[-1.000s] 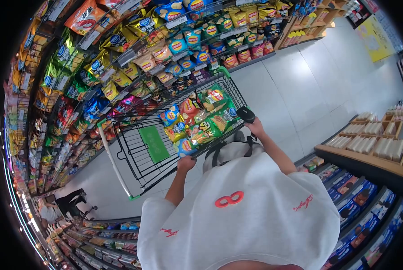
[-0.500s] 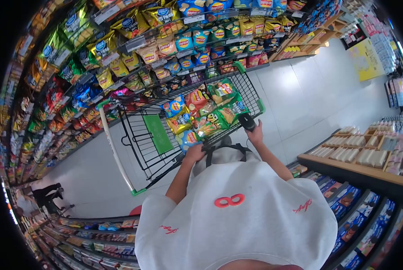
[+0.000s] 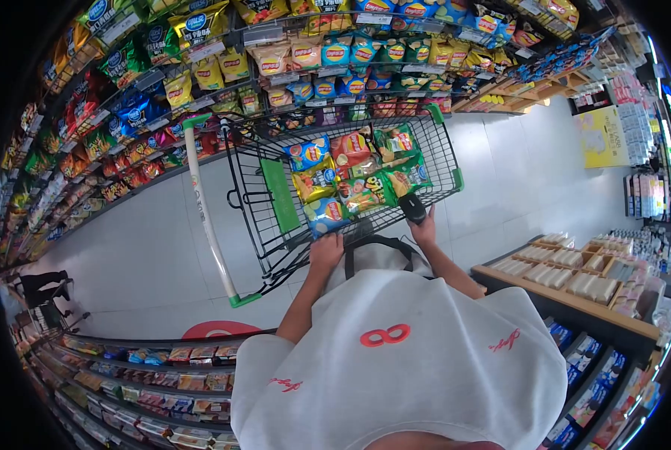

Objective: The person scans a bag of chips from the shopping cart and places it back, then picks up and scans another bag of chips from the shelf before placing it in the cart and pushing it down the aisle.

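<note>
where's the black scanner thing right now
In the head view, the black scanner is in the right hand, at the cart's near right edge beside the chip bags.

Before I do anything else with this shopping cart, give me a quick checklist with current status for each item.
1. Left hand on the cart rim: ok.
2. Right hand gripping the black scanner: ok.
3. Chip bags sitting inside the basket, none hanging over: ok.
4. Floor beside the cart clear: ok.
5. Scanner display readable: cannot tell.
</note>
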